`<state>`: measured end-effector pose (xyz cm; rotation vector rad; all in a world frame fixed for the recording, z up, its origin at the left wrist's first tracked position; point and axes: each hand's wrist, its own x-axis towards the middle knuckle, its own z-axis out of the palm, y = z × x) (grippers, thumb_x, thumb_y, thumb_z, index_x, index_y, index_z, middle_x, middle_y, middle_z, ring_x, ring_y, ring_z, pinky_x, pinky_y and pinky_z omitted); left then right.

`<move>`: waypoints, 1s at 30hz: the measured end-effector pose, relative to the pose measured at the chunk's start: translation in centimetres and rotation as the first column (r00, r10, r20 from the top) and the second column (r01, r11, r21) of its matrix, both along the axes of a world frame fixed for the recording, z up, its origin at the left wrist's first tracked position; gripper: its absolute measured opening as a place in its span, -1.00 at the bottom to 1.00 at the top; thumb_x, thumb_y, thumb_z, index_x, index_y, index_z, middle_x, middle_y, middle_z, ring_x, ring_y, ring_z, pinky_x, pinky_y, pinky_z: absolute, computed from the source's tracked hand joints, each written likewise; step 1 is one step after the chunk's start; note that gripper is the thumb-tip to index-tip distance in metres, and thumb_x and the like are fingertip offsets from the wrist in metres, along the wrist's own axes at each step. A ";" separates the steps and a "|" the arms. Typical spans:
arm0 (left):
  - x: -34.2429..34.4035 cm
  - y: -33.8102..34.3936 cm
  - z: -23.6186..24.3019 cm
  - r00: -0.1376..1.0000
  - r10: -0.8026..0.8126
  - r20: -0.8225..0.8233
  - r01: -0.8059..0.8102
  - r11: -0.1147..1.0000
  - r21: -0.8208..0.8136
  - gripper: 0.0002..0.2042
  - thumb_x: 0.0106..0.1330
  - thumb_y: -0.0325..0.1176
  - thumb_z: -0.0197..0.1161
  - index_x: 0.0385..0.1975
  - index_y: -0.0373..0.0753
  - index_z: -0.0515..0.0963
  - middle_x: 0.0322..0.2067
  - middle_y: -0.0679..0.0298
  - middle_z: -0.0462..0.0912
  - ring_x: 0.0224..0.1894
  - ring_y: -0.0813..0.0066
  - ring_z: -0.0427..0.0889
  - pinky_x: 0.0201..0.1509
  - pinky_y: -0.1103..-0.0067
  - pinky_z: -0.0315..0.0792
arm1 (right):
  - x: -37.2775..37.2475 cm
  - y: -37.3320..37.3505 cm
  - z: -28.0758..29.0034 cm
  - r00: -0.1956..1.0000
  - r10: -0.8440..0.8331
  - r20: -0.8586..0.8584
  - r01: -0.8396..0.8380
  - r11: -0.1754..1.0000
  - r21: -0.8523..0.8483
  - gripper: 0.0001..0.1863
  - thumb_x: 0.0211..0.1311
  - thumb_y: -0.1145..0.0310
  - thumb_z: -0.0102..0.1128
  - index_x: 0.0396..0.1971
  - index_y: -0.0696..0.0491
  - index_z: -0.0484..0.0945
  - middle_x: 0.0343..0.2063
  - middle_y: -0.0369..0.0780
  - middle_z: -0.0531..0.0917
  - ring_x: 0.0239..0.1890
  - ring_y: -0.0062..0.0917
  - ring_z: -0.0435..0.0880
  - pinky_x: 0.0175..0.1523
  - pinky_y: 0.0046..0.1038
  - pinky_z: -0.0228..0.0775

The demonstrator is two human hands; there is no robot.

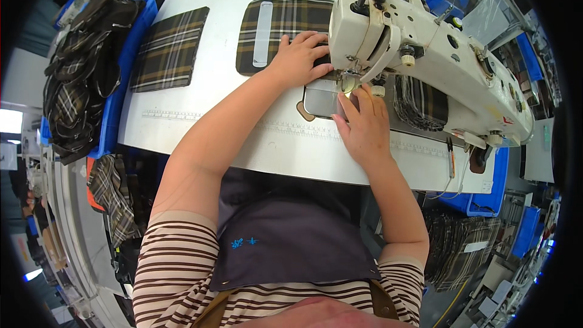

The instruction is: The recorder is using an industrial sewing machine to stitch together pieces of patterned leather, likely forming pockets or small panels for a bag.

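A white sewing machine (pixel 419 48) stands on the white table. My left hand (pixel 300 58) lies spread on a brown and black plaid fabric piece (pixel 291 9), just left of the machine's head. A pale, slim strip (pixel 263 33) rests on that piece. My right hand (pixel 368 123) is beside the presser foot, thumb and fingers apart, the thumb over the shiny metal plate (pixel 317 100). Its fingertips are close to the needle area, where the machine partly hides them. I see nothing gripped in either hand.
Another plaid piece (pixel 171 51) lies at the left, beside a blue bin (pixel 136 39) heaped with dark plaid parts. A stack of plaid pieces (pixel 422 103) sits under the machine's arm. Tweezers (pixel 451 157) lie near the right front edge. Printed rulers (pixel 291 129) run along the front.
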<state>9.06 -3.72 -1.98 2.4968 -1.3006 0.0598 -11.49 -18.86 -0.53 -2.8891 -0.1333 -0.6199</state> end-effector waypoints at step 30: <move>0.1 -0.1 -0.4 0.932 0.351 -0.087 -0.360 0.876 -0.321 -0.52 0.36 0.06 0.28 0.22 0.02 0.57 0.38 0.26 0.40 0.49 0.26 0.26 0.42 -0.18 0.11 | -1.3 -0.1 -0.3 0.997 0.041 0.072 -0.046 0.997 0.067 -0.60 0.16 0.31 0.42 -0.01 0.10 0.65 0.03 -0.10 0.57 0.24 -0.12 0.50 0.27 -0.10 0.39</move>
